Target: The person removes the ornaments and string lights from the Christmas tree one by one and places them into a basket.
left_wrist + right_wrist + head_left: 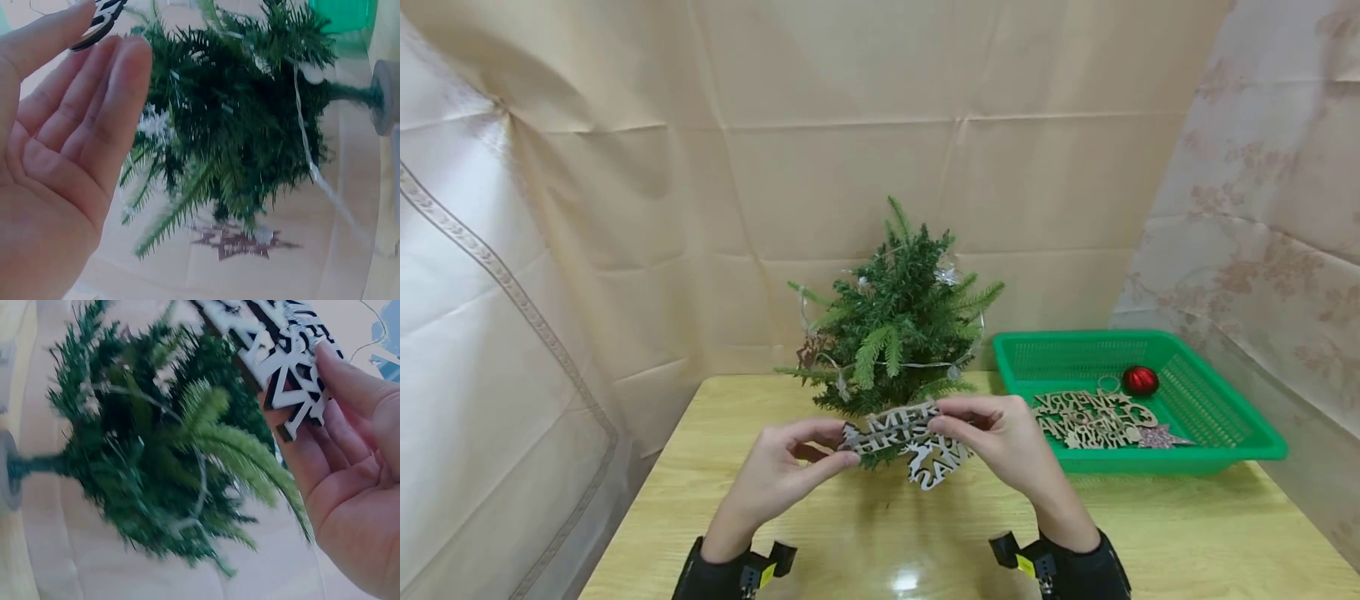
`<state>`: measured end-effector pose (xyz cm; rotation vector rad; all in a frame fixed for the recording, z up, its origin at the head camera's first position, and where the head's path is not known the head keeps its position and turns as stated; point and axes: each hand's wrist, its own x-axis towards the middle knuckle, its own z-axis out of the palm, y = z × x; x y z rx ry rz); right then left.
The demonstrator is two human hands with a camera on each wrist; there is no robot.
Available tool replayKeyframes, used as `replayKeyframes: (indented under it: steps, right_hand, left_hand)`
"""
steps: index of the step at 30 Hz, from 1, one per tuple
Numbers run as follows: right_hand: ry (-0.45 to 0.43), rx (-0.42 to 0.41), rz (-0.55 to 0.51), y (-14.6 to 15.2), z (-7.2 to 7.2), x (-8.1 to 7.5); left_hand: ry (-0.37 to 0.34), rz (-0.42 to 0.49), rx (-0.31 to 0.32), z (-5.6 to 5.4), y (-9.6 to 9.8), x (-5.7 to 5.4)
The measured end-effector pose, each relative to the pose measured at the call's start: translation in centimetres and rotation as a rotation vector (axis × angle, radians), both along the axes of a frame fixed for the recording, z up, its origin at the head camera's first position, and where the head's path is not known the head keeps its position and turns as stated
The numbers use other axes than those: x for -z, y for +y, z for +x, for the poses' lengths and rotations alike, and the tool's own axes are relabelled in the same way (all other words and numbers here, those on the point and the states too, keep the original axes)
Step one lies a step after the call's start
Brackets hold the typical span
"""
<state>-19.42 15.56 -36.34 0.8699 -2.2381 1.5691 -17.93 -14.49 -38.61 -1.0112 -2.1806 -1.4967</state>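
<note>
Both hands hold a cut-out letter ornament (898,427) in front of the small Christmas tree (895,325). My left hand (790,467) pinches its left end between thumb and fingers. At the right end, my right hand (1000,433) grips it, thumb on the lettered face. A lower piece with a deer shape and more letters hangs beneath the top rows. In the right wrist view the ornament (275,369) shows pale letter faces with dark edges. Only a dark-edged tip of the ornament (100,28) appears in the left wrist view. The tree's lower part is hidden behind the hands.
A green plastic basket (1240,417) stands at the right of the wooden table (700,500). Inside lie wooden letter ornaments (1090,419), a red ball (1140,381) and a glittery star (1161,437). The tree carries a light string and a brown star (234,240). Cloth hangs behind.
</note>
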Motion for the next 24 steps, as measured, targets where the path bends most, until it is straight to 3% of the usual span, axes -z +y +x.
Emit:
replayKeyframes:
  steps: [5,9,13,18,24]
  right_hand:
    - [-0.004,0.04,0.007,2.4,-0.3,-1.3]
    - [0.022,0.008,0.041,4.8,-0.7,-2.7]
    - [0.019,-0.03,0.089,8.0,-1.3,-4.0]
    - [-0.009,0.004,0.2,11.9,-2.5,-5.4]
    - [-0.061,0.079,0.306,16.2,-4.2,-6.5]
  left_hand:
    - [0.051,-0.002,0.006,0.1,1.6,-0.5]
    - [0.131,-0.041,0.006,0.2,3.2,-1.3]
    - [0.299,-0.126,0.003,0.5,5.2,-2.2]
    - [0.521,-0.231,0.029,0.9,8.0,-2.8]
    - [0.647,-0.352,0.048,1.4,11.5,-2.8]
